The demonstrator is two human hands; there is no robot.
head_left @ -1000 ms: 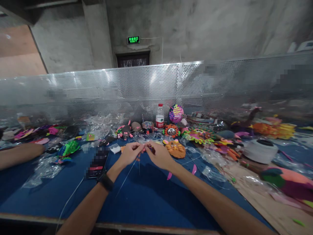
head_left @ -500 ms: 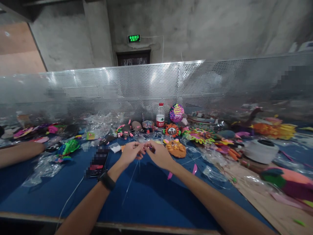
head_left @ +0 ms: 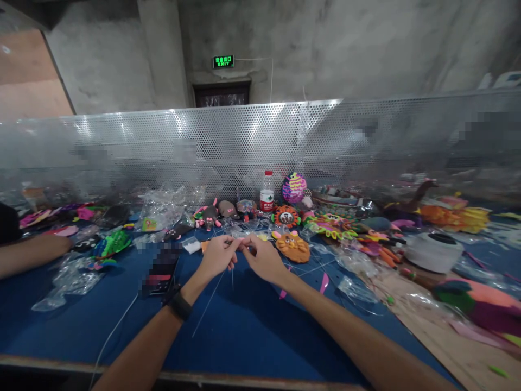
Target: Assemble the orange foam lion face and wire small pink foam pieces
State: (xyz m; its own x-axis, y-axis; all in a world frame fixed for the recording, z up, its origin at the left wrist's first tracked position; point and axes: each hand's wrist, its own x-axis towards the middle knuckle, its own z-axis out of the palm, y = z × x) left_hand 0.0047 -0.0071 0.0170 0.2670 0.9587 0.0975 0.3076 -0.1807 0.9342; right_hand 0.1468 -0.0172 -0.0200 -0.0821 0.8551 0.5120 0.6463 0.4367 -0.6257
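Just below left hand (head_left: 217,256), thin thread (head_left: 207,304).

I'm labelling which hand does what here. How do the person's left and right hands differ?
The left hand has a black band at its wrist; the right hand has a bare wrist. A thin strand hangs from the left hand toward the blue table, while the right hand sits beside the orange face toy. Both hands are pinched, with their fingertips meeting at one spot.

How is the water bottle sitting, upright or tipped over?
Upright: the water bottle stands on its base on the blue table, white cap at the top.
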